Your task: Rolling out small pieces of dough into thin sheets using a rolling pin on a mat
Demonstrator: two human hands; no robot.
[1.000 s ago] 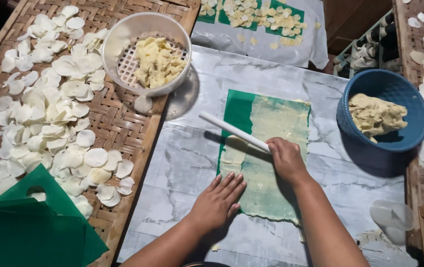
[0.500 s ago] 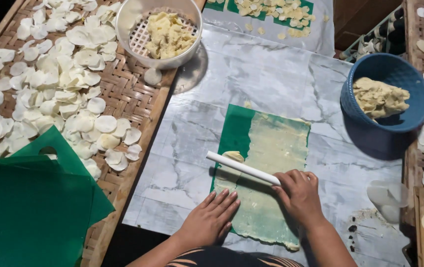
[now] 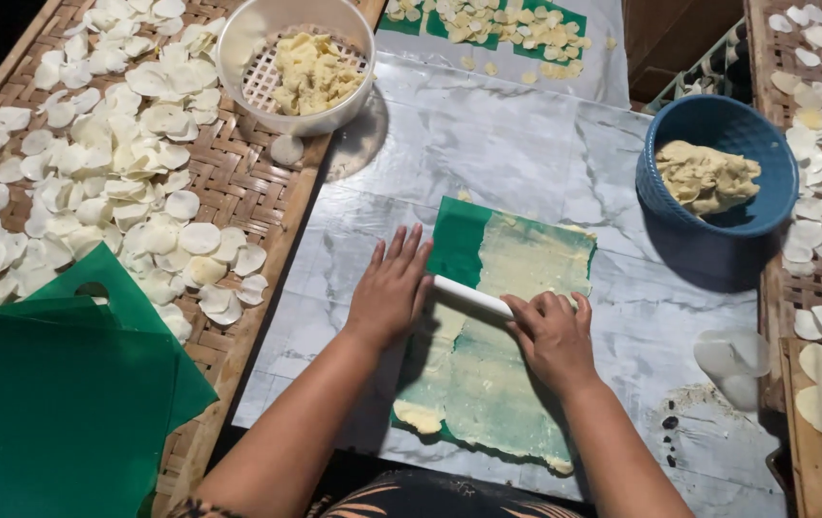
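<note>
Head view — both palms press a thin white rolling rod (image 3: pixel 471 296) across a green plastic sheet (image 3: pixel 488 331) on the marble-patterned table (image 3: pixel 526 153). Left hand (image 3: pixel 390 288) lies open and flat, fingers spread, on the rod's left end; right hand (image 3: pixel 555 336) curls loosely over the right end. Even pressure from both palms would keep the thickness uniform. Dough layer (image 3: pixel 512 326) — pale yellow, very thin, ragged-edged, green showing through.
</note>
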